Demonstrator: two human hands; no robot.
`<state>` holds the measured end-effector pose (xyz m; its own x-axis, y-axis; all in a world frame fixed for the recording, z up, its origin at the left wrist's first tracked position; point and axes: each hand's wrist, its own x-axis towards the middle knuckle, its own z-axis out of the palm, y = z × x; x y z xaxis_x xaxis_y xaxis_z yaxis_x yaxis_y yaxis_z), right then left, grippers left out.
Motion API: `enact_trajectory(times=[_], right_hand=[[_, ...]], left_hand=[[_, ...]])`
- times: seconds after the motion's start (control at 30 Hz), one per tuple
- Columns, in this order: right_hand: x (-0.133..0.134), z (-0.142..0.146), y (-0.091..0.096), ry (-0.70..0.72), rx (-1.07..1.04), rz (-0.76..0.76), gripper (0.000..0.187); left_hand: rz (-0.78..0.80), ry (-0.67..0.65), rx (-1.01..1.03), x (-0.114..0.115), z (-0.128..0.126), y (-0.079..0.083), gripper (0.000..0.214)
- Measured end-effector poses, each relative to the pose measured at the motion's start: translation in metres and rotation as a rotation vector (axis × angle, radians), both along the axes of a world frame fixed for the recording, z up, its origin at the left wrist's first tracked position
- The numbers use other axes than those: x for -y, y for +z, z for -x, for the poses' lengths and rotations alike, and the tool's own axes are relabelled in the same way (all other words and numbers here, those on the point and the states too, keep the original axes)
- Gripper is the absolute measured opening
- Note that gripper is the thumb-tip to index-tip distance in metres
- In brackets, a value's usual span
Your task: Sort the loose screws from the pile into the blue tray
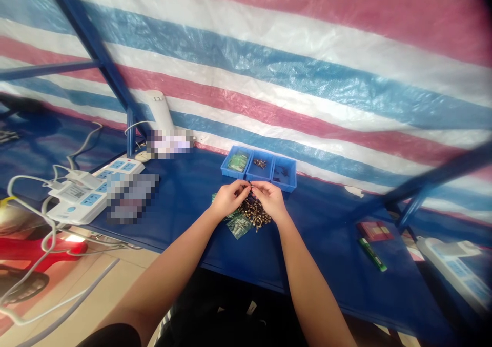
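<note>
My left hand (229, 197) and my right hand (270, 197) meet over a heap of small brass-coloured parts (254, 213) on the blue table (192, 203). Both hands pinch at one tiny dark part (250, 185) between their fingertips; it is too small to name. Small clear bags with green contents (239, 226) lie under and beside the heap. Just beyond the hands stand three joined blue bins (259, 169): the left holds green pieces, the middle brass parts, the right dark parts.
A white power strip (92, 190) with plugs and white cables lies at the left. A white device (161, 112) leans at the back by the blue frame post. A red packet (374, 230), a green pen-like item (372, 254) and another power strip (457, 267) lie right.
</note>
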<state>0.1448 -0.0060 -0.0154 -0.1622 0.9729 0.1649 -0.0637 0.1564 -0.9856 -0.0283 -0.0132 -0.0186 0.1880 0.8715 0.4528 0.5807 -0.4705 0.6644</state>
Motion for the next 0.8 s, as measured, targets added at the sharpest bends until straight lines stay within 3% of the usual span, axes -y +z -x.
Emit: enact_trajectory(times=[0.33, 0.8], right_hand=[[0.0018, 0.0015, -0.0020, 0.019, -0.013, -0.018, 0.032], [0.0024, 0.0021, -0.0013, -0.003, 0.028, -0.018, 0.031]], left_hand=[[0.019, -0.029, -0.043, 0.0035, 0.0014, 0.0085, 0.029], [0.041, -0.005, -0.028, 0.0012, 0.0007, 0.0056, 0.030]])
